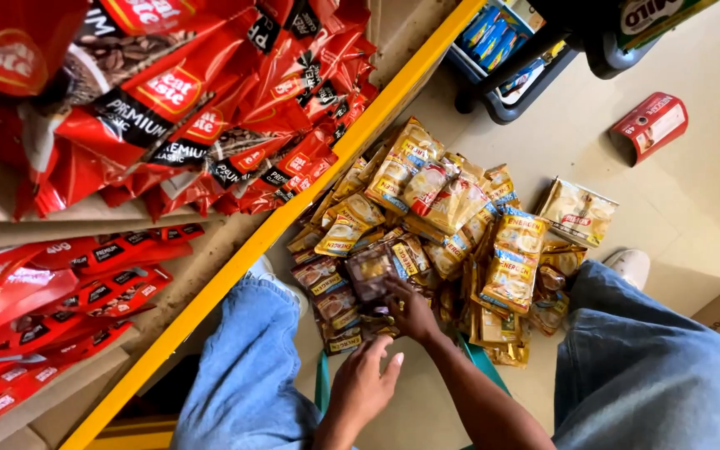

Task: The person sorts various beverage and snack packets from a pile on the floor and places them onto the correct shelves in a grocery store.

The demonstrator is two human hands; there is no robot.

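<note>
Sachets of golden-yellow drink mix [460,242] lie heaped on the pale floor [710,200] between the person's knees, with a darker brown group of sachets [335,300] at the pile's near left edge. The right hand [412,312] reaches into that brown group, its fingers curled down onto a dark brown sachet [370,268] as if pinching it, though how firm the hold is cannot be told. The left hand [364,385] hovers just behind, fingers loosely spread and empty, touching nothing that shows. To the left, behind a yellow shelf edge [293,212], two shelf levels are already crowded with red coffee pouches [185,100], upper and lower alike, while none of the golden sachets sits on a shelf in view. One golden sachet [578,210] lies apart from the heap to the right, and a red carton [649,125] lies on its side farther off near a dark crate of blue packets [493,42]. Judging from this, the sorting of the floor pile looks barely begun: the heap remains large and mixed, and most sachets are not yet gathered.
</note>
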